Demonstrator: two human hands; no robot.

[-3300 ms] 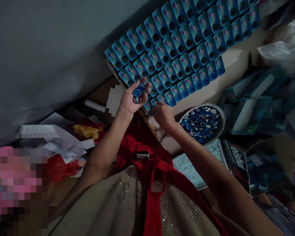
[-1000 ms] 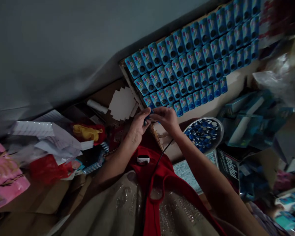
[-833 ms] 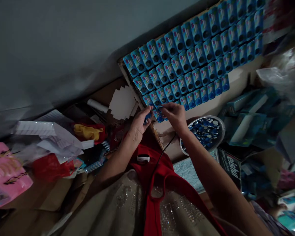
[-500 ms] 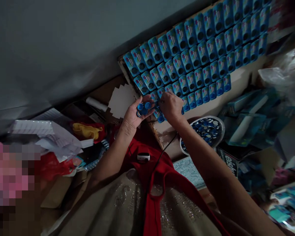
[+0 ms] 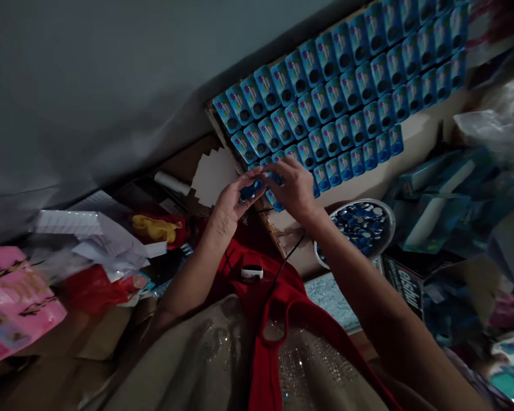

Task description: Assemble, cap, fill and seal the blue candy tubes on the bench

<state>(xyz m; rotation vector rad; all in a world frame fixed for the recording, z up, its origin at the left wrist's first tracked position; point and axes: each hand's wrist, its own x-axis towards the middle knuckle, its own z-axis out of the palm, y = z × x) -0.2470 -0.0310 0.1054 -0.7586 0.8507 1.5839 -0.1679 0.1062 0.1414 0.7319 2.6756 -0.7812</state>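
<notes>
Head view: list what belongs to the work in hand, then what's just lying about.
In use:
left hand, holding round blue pieces
right hand, close by them
blue cases in rows
bowl of similar pieces

Apparently lying about:
pink package
yellow cloth
red plastic
white roll

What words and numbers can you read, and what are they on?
"eishil", or close to it, slightly blurred: on the black box.
Blue pieces in rows: printed, too small to read.
Pink package: marks too blurred to read.
No numbers I can read.
</notes>
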